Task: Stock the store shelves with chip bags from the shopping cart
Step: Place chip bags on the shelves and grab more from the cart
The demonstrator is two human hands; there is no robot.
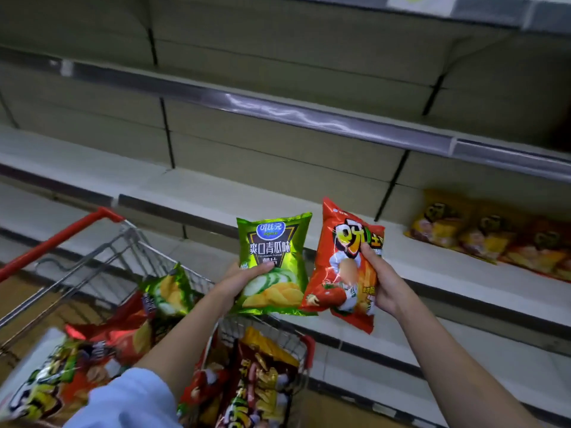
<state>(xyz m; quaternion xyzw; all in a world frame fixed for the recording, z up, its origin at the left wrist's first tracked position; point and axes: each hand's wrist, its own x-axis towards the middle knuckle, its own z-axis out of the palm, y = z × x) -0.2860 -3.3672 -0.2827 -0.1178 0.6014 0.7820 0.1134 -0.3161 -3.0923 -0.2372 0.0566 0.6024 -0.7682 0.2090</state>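
Observation:
My left hand [244, 281] grips a green cucumber-flavour chip bag [273, 242] by its lower half, upright, above the cart's far rim. My right hand [384, 284] grips a red tomato-flavour chip bag [343, 267] just to the right of it, in front of the shelf edge. The shopping cart [102, 251] with a red handle stands at lower left. It holds several chip bags, among them another green one [168, 291] and red ones [123, 332].
Store shelves fill the view; the middle shelf [216, 193] is bare on the left. Several yellow and orange chip bags [482, 233] lie in a row at its right end. A higher shelf edge [309, 117] runs above and a lower shelf [463, 350] below.

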